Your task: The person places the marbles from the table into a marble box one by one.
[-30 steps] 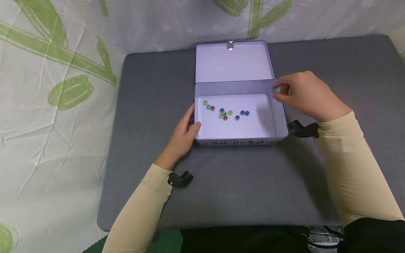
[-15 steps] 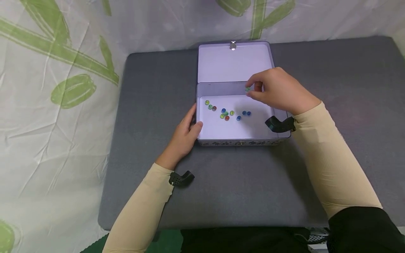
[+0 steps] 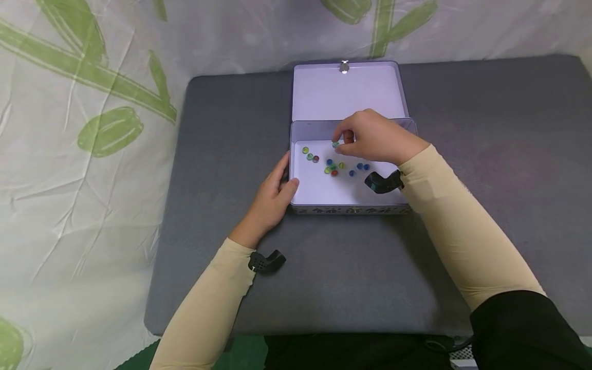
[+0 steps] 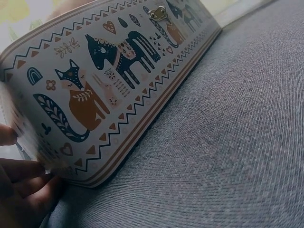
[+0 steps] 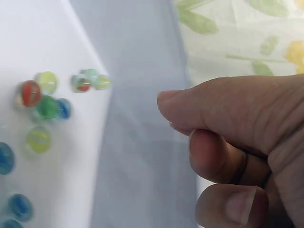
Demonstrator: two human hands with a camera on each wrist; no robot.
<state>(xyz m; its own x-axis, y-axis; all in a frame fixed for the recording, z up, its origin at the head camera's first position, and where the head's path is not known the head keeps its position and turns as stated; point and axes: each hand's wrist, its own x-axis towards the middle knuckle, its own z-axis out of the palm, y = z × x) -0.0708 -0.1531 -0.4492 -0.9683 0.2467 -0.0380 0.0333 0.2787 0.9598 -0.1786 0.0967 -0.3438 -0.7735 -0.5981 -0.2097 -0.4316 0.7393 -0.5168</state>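
A tin box (image 3: 319,195) lies on the table with its lid (image 3: 347,92) raised at the back. My left hand (image 3: 268,203) holds its left side, thumb over the rim and fingers along the outside; in the left wrist view those fingers (image 4: 28,171) touch the decorated end. Above the box floor, my right hand (image 3: 374,136) pinches a green marble (image 3: 335,144) between thumb and forefinger. In the right wrist view the thumb hides that marble. Several glass marbles lie inside: blue (image 3: 352,173), red (image 3: 334,173), yellow (image 3: 341,165) and green ones, some clustered.
The grey table (image 3: 222,154) extends around the box on both sides. A metal latch (image 3: 344,67) sits on the lid's edge. Behind and to the left hangs a curtain (image 3: 259,36) with a green leaf print. A black wrist camera (image 3: 383,182) overhangs the box's right part.
My right hand has moved left from the box's right wall to above its middle, carrying the green marble. My left hand stays at the box's left side.
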